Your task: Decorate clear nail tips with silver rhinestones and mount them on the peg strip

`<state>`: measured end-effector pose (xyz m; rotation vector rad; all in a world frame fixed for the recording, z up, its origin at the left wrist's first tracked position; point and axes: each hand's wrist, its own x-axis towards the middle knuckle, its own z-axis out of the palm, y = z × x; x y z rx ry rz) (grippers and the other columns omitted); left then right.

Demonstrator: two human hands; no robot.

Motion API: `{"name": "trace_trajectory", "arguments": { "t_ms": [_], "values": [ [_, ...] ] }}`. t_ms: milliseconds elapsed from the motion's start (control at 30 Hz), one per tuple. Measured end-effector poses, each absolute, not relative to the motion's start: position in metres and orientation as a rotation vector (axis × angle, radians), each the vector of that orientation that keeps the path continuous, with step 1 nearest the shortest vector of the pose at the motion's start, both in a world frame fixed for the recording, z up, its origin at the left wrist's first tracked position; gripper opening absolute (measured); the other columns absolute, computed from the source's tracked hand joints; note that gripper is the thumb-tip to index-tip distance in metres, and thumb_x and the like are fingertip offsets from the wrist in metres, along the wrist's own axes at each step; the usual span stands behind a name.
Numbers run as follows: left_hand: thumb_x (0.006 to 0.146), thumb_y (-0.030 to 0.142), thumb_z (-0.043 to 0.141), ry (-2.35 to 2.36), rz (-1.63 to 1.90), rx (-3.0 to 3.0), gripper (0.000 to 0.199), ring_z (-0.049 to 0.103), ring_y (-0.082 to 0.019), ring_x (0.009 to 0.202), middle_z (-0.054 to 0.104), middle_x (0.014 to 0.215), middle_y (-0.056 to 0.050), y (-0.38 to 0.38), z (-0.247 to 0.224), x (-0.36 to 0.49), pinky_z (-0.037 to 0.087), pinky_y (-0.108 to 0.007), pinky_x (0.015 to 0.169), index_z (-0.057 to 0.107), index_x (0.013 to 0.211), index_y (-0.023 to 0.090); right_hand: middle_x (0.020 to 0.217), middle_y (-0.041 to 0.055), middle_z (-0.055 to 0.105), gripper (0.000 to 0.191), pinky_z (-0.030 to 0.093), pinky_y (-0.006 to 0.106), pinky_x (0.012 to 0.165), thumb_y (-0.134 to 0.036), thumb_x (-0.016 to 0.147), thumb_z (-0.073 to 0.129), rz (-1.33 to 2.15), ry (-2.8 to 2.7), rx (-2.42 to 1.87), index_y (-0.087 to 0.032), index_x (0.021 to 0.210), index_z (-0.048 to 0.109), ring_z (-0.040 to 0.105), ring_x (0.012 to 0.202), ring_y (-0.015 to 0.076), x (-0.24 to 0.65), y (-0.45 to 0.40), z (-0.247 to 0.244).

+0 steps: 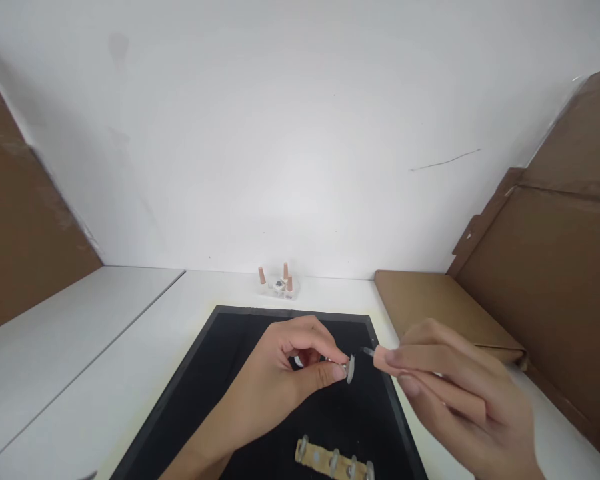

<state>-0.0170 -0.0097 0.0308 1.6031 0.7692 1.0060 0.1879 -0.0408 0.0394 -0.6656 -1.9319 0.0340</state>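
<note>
Between thumb and forefinger, my left hand (pixel 300 367) pinches a small, pale, thin piece (pixel 351 369) turned edge-on above the black mat (pixel 250 340). My right hand (pixel 455 393) grips a pink-handled tool (pixel 383 357) whose narrow tip points left, a short gap away from the pale piece. Below the hands, near the bottom edge, a tan strip (pixel 325 459) lies on the mat with several greyish, ring-like pieces standing on it.
A clear holder (pixel 280 292) with pink-capped bottles stands behind the mat. At the right lies a flat cardboard box (pixel 445 303). Cardboard panels flank both sides, and a white wall (pixel 300 147) rises at the back.
</note>
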Motion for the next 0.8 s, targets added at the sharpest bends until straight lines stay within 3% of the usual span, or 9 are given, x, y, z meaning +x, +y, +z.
{"name": "trace_trajectory", "arguments": {
  "t_ms": [233, 467, 633, 800],
  "values": [
    [0.076, 0.015, 0.074, 0.78, 1.021, 1.609, 0.004, 0.054, -0.012, 0.063, 0.063, 0.076, -0.001, -0.0102, 0.0311, -0.0179, 0.039, -0.026, 0.059, 0.077, 0.074, 0.018, 0.066, -0.0008, 0.057, 0.02, 0.044, 0.024, 0.043, -0.005, 0.082, 0.054, 0.134, -1.932, -0.619, -0.019, 0.091, 0.067, 0.055, 0.052, 0.0108, 0.1876, -0.043, 0.0374],
    [0.078, 0.017, 0.073, 0.761, 1.015, 1.612, 0.005, 0.058, -0.014, 0.066, 0.064, 0.077, -0.002, -0.0109, 0.0299, -0.0183, 0.043, -0.028, 0.062, 0.076, 0.075, 0.018, 0.074, 0.0023, 0.064, 0.022, 0.049, 0.025, 0.05, -0.003, 0.084, 0.057, 0.044, -1.902, -0.668, -0.018, 0.098, 0.066, 0.06, 0.062, 0.0127, 0.1914, -0.0403, 0.0345],
    [0.077, 0.016, 0.074, 0.766, 1.024, 1.617, 0.005, 0.056, -0.012, 0.065, 0.063, 0.076, -0.001, -0.0097, 0.0304, -0.0176, 0.04, -0.026, 0.06, 0.077, 0.074, 0.018, 0.068, -0.0004, 0.059, 0.019, 0.044, 0.023, 0.043, -0.006, 0.083, 0.055, 0.119, -1.926, -0.613, -0.018, 0.093, 0.067, 0.056, 0.053, 0.0097, 0.1895, -0.0425, 0.0371],
    [0.078, 0.016, 0.073, 0.754, 1.014, 1.613, 0.005, 0.058, -0.013, 0.066, 0.064, 0.077, -0.002, -0.0104, 0.0301, -0.0181, 0.042, -0.027, 0.061, 0.076, 0.074, 0.018, 0.074, 0.0017, 0.065, 0.023, 0.049, 0.024, 0.05, -0.003, 0.082, 0.058, 0.071, -1.891, -0.656, -0.018, 0.097, 0.066, 0.06, 0.062, 0.0122, 0.1911, -0.0408, 0.0352]
  ]
}}
